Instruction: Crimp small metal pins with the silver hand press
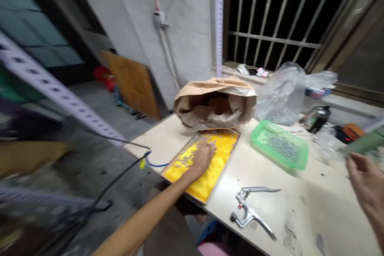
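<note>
Your left hand (204, 157) is at frame centre, fingers bent down among small metal pieces (184, 160) on the yellow-surfaced tray (216, 172); blur hides whether they pinch any. Your right hand (366, 180), right edge, has fingers loosely curled; can't tell if it grasps anything. Progress: pieces lie loose and unsorted across the tray's upper and left parts; a batch sits in the green plastic container (303, 155), right of centre. Finished share unclear. Hand press pliers (255, 215), lower right, lie untouched on the tabletop (237, 186). Open paper sack (207, 122) just beyond the tray.
</note>
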Available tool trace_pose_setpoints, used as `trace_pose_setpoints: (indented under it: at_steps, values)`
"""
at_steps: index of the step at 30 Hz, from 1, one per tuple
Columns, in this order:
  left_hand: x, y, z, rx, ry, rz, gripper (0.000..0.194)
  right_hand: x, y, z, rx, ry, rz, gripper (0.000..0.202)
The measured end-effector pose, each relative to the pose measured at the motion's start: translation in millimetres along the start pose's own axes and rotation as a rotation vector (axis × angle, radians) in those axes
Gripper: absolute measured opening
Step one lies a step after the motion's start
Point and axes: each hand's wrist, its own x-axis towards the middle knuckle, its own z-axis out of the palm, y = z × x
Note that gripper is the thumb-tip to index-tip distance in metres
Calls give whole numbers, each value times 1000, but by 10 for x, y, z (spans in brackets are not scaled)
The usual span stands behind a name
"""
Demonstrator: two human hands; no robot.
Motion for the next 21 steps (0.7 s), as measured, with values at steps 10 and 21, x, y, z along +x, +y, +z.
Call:
trace_pose_setpoints:
  at_steps: [10,21]
  values:
    - [194,-16,152,153,-77,129,26,251,-394,365,174,-79,-105,40]
    - [219,-3,58,-4,-148,98,19,-1025,-984,360,260,-580,-497,35]
